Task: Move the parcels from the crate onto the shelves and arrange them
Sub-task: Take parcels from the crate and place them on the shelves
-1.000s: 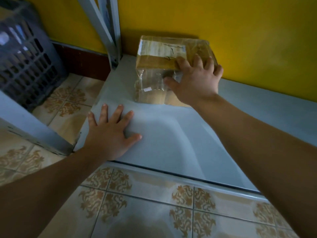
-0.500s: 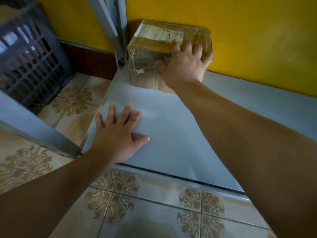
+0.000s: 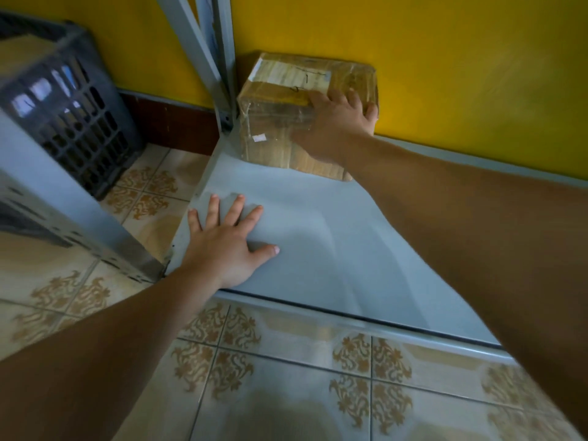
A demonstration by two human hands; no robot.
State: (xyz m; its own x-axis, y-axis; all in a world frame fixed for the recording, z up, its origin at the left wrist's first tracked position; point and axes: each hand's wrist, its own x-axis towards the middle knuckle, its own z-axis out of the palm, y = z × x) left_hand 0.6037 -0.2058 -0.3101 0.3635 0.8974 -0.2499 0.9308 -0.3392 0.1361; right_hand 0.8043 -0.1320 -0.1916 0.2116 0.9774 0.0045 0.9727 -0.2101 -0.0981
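the grey shelf (image 3: 318,249) under both your palms carries just one parcel, so i'd judge the task is at an early stage. the crate (image 3: 70,122), well left of your left hand (image 3: 222,246), seems to hold more behind its grid. the parcel (image 3: 273,128) sits in the back corner under your right hand (image 3: 337,125), label (image 3: 292,74) up, long axis along the yellow wall (image 3: 445,58). your right fingers lie spread across its top, pressing rather than clasping; your left fingers lie flat on the shelf
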